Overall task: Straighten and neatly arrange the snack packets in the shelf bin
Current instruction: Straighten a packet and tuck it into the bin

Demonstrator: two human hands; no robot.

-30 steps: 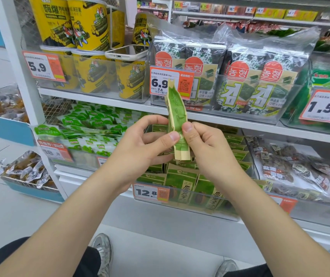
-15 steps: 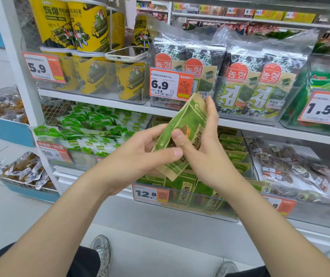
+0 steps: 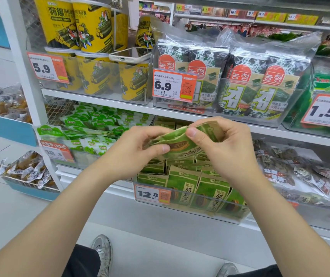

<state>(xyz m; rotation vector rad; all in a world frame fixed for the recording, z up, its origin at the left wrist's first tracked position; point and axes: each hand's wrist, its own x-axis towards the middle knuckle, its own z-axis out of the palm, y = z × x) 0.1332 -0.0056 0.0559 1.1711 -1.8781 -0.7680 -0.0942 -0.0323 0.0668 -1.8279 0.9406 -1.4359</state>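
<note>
Plainly, both hands were raised in front of the lower shelf, sharing one green and tan snack packet [image 3: 180, 143]. The left hand [image 3: 140, 150] pinched the packet's left end between its thumb and curled fingers [image 3: 161, 149], and the right hand [image 3: 226, 150] gripped the right end, its thumb pressed on the top edge and its other fingers curled behind. The packet lay roughly flat and somewhat crumpled between them, held in the air just above the clear shelf bin [image 3: 200, 213] and not touching it. Inside that bin more packets of the same kind [image 3: 182, 186] stood upright in rows, the front ones facing out, with an orange 12.8 price tag [image 3: 151, 194] clipped to the left of the front wall. To the left, a neighbouring bin held green and white packets [image 3: 92, 124]. On the shelf above stood yellow tubs [image 3: 92, 27], with a phone [image 3: 131, 54] lying on top of one, beside seaweed packs [image 3: 258, 86] in clear bags. A grey shoe [image 3: 102, 250] showed on the floor below.
</note>
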